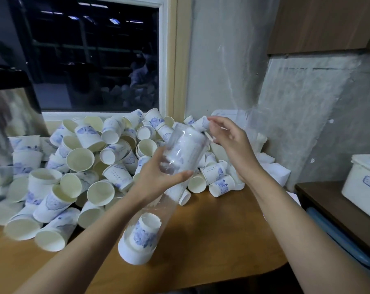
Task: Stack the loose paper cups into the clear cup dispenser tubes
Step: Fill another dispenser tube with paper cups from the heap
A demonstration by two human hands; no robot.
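A clear dispenser tube (180,153) tilts from the table up toward the wall, gripped around its middle by my left hand (158,177). A white cup with blue print (145,234) sits inside the tube's lower end, close to its white base. My right hand (228,139) hovers at the tube's upper mouth with fingers spread; a cup (202,123) lies just by its fingertips, and I cannot tell whether the fingers touch it. A big heap of loose white-and-blue paper cups (84,166) covers the table's left and back.
The wooden table (211,240) ends in a rounded edge at the front right. A metal urn (7,124) stands at the far left by a dark window. A white lidded box (364,181) rests on a lower dark shelf at right. Another clear tube (247,128) leans against the concrete wall.
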